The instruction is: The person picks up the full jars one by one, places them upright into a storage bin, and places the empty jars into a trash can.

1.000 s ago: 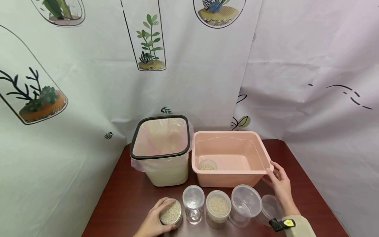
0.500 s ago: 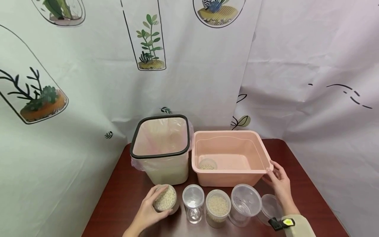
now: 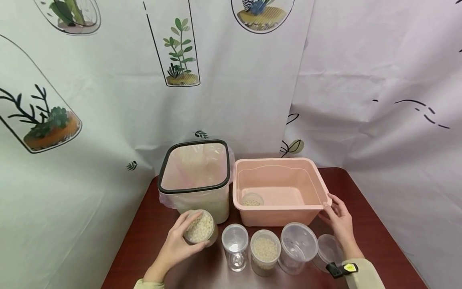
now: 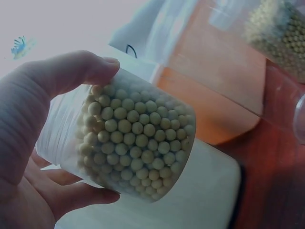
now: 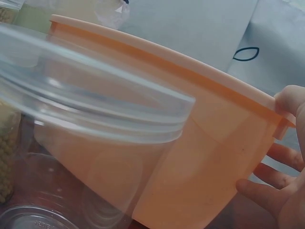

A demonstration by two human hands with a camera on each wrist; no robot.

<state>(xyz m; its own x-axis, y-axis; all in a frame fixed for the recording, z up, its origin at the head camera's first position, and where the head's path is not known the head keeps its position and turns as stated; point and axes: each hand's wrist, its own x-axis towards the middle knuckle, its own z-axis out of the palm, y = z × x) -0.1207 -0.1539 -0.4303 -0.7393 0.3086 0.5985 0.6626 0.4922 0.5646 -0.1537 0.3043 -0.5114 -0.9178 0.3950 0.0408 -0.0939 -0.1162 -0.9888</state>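
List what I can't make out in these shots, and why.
Head view: the near side of the tub in the pink basin, hidden by the basin's near rim.
Head view: the mark on the yellow wrist tag, too small to read.
Right wrist view: part of the right hand, cut off by the right edge.

Six containers [image 3: 200,228], one bin [image 3: 221,208], one basin [image 3: 281,218]

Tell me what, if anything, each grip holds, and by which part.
The left grip holds a clear jar of pale beads by opposite sides of its wall; the right grip holds the pink tub by the rim at its near right corner.
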